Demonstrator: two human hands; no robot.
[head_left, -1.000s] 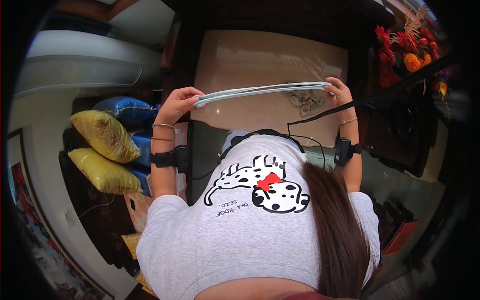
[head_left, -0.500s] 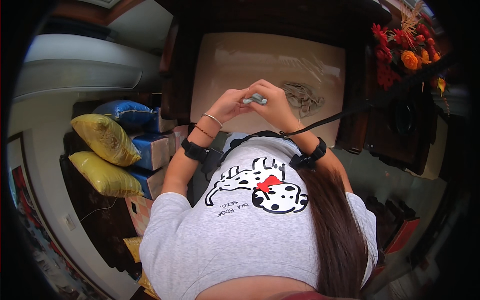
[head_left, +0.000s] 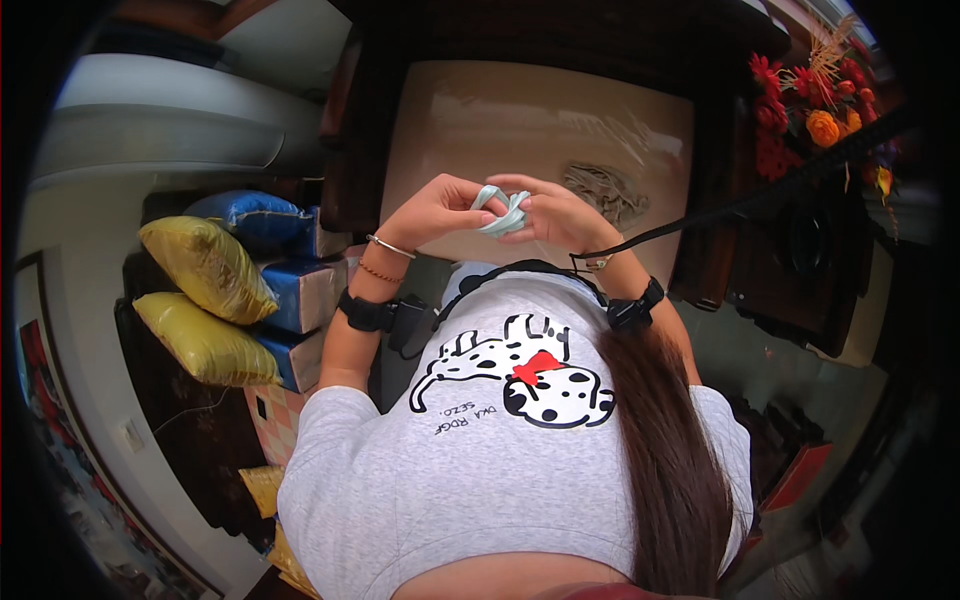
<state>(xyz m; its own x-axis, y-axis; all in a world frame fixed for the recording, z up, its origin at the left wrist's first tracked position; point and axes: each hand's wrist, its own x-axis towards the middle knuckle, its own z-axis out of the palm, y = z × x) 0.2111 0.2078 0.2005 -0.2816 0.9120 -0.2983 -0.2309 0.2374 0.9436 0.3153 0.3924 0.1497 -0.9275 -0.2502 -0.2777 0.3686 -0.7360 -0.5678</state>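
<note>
Between my two hands is a soft, glossy pale blue-green putty-like strand (head_left: 487, 197), bent into a loop with thicker folds at its right side. My left hand (head_left: 437, 212) is closed on its left part, thumb and fingers reaching into the loop. My right hand (head_left: 562, 216) pinches the right part, with its upper fingers stretched out above the strand. Both hands are held over the near part of a beige tabletop (head_left: 470, 120). A crumpled grey-brown cloth-like bundle (head_left: 607, 193) lies on the table just beyond my right hand.
Yellow cushions (head_left: 205, 265) and a blue one (head_left: 250, 220) are stacked on boxes (head_left: 300, 297) to the left. Red and orange flowers (head_left: 822, 128) stand at the far right. A black cord (head_left: 690, 226) runs from my middle toward the upper right.
The pale blue-green strand went from a compact lump to an opened loop. My hands have moved slightly apart and a little lower, and the fingers of my right hand have straightened.
</note>
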